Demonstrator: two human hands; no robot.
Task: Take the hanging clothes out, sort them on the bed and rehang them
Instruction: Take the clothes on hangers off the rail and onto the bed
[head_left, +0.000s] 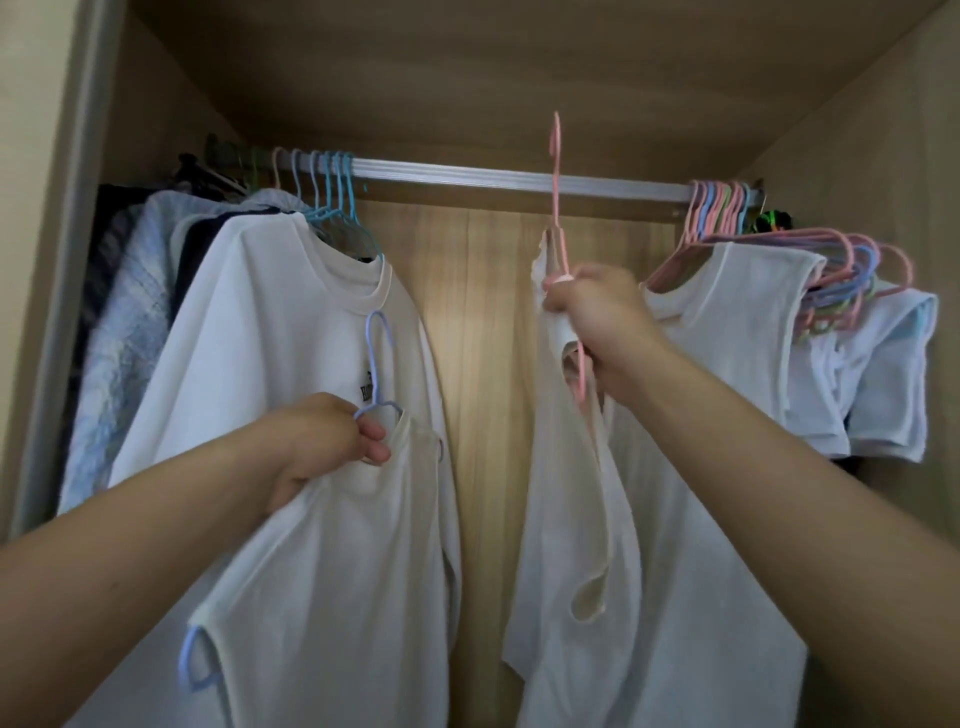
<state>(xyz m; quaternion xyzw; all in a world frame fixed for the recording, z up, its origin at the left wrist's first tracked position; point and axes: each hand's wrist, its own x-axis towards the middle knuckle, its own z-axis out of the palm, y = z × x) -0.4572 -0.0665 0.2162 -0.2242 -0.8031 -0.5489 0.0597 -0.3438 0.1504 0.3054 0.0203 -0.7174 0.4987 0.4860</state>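
Observation:
My left hand (322, 441) grips the neck of a lilac hanger (378, 358) that carries a white sleeveless top (332, 597), held low in front of the wardrobe. My right hand (597, 322) grips a pink hanger (557, 182) with another white top (649, 571) on it; its hook stands just above and in front of the silver rail (493, 179). A white T-shirt (280, 322) with a small dark chest print hangs at the left on blue hangers.
Dark and light-blue clothes (130, 312) are bunched at the rail's left end. At the right end hang several pink, lilac and green hangers (841, 270) with white tops (753, 322). Wooden wardrobe walls close in both sides, and the rail's middle is bare.

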